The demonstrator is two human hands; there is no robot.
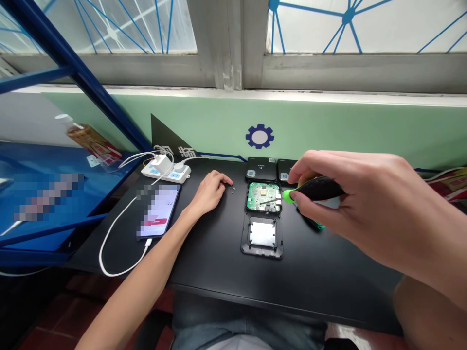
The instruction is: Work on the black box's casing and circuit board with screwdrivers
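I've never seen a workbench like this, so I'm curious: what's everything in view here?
circuit board: one, green, in an open black casing, mid-table
casing frame: one, black with silver plate, below the board
square covers: two, black, behind the board
screws: a few, dark, by the left hand
loose screwdriver: one, black and green, right of the board
power strip: one, white, back left
phone: one, black, on a white cable, left
table: one, black
left hand: resting by the screws
right hand: holding a black-and-green screwdriver at the board

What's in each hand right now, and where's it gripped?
The right hand grips a black and green screwdriver by its black handle; the left hand seems empty.
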